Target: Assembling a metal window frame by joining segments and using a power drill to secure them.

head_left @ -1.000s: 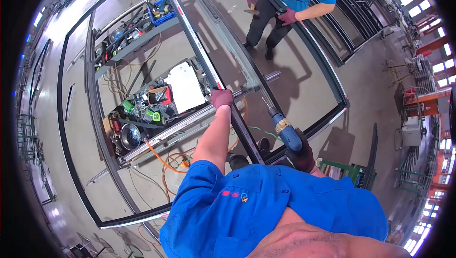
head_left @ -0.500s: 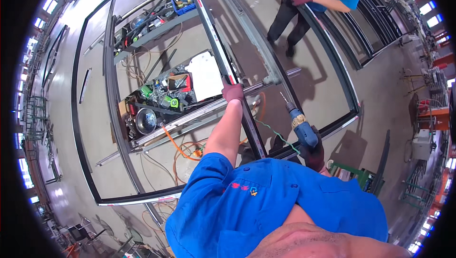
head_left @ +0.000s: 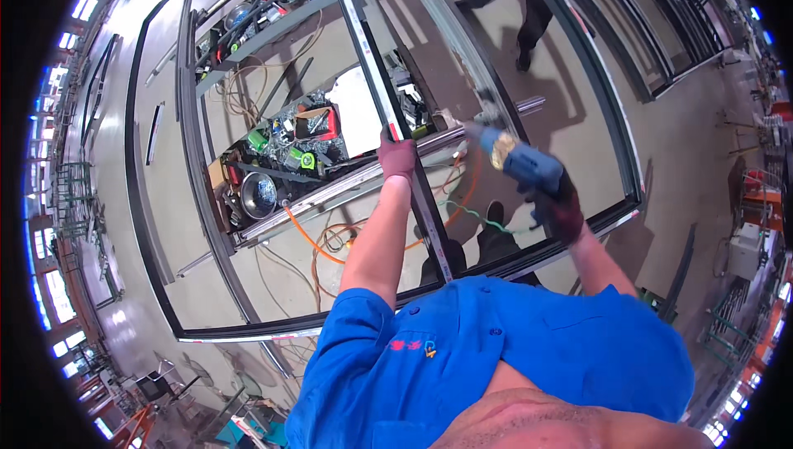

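Observation:
My left hand (head_left: 397,156), in a dark red glove, is closed round the dark middle bar (head_left: 376,77) of a large metal frame (head_left: 136,160). White and red tape runs along that bar. In my gloved right hand (head_left: 560,205) is a blue power drill (head_left: 529,164), raised over the right part of the frame and pointing left and away from me. Motion blurs the drill's front end, so its bit cannot be made out. A thin green cord (head_left: 483,219) hangs near the drill's grip.
Under the frame, a tray holds loose screws, a red box (head_left: 329,123), a metal bowl (head_left: 258,194) and green tape measures (head_left: 301,158). An orange hose (head_left: 306,238) loops across the floor. A co-worker's legs (head_left: 533,15) stand at the far right, beside stacked dark profiles (head_left: 661,28).
My right hand has lifted the drill up and forward, turning it leftward. The left hand keeps its grip on the bar. The co-worker has moved farther away, partly out of view.

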Motion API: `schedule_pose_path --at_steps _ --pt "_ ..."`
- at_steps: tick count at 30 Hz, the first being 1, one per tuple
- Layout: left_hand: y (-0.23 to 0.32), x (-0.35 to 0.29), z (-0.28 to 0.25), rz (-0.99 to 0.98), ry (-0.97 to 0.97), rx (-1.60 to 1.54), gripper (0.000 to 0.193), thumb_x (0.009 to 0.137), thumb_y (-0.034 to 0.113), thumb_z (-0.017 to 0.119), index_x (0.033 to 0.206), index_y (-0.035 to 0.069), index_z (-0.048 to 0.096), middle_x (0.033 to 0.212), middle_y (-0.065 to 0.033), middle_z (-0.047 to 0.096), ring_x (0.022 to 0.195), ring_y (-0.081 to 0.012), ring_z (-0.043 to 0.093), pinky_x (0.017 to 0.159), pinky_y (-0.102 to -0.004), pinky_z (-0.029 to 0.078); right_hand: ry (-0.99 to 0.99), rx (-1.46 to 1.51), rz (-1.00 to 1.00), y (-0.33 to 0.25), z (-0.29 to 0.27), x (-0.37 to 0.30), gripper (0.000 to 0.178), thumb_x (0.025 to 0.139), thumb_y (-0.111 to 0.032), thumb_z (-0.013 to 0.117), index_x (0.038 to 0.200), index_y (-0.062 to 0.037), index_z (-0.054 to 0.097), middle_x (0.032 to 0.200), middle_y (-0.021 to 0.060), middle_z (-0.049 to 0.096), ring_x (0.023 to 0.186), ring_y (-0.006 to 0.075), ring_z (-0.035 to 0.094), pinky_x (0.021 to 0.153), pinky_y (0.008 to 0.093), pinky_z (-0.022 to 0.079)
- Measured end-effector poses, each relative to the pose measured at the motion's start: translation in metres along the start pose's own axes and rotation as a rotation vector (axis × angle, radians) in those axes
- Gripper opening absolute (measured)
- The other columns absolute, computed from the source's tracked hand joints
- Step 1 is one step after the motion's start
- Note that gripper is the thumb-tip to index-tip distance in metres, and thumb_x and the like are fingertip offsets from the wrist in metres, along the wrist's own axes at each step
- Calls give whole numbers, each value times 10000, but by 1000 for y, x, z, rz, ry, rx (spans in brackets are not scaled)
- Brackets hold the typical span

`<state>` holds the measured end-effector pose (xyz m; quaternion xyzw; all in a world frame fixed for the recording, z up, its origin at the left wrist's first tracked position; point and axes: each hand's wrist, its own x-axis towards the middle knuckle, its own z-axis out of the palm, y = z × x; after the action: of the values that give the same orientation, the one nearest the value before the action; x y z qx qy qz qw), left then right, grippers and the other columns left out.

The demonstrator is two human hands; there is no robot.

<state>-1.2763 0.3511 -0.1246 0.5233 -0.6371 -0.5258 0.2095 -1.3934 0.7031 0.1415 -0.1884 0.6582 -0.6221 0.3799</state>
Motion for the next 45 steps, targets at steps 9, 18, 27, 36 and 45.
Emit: schedule_pose_path --at_steps 9,18,27,36,45 --pt "119 74 15 193 94 398 1007 904 475 857 1641 -14 375 1432 -385 635 1313 -511 660 1117 -529 526 -347 664 140 47 -87 339 612 1020 -453 767 1500 -108 609 1202 75 754 976 160 730 763 302 601" --pt "149 129 50 131 126 791 472 1038 325 674 1313 -2 475 1225 -349 725 1175 -556 683 991 -591 532 -385 577 221 68 -56 519 534 1089 -506 623 1403 -75 652 1142 172 816 743 155 721 599 263 564" --pt "140 128 58 213 218 889 467 1065 301 655 1338 -35 478 1232 -384 693 1176 -589 651 975 -568 523 -306 705 433 102 -27 556 514 1084 -473 656 1355 -37 642 1124 211 795 910 250 825 618 279 641" --pt "142 127 60 143 226 844 530 1072 241 653 1466 -67 478 1340 -358 670 1312 -533 630 1082 -501 500 -418 650 394 101 -30 560 493 1118 -489 543 1236 -66 765 1114 98 805 967 198 768 831 350 621" --pt "142 127 60 119 212 825 572 1080 258 653 1501 -83 468 1414 -360 647 1384 -506 604 1147 -475 473 -436 981 292 119 -22 572 440 1112 -425 599 1245 -37 759 1073 96 805 897 190 744 778 322 609"
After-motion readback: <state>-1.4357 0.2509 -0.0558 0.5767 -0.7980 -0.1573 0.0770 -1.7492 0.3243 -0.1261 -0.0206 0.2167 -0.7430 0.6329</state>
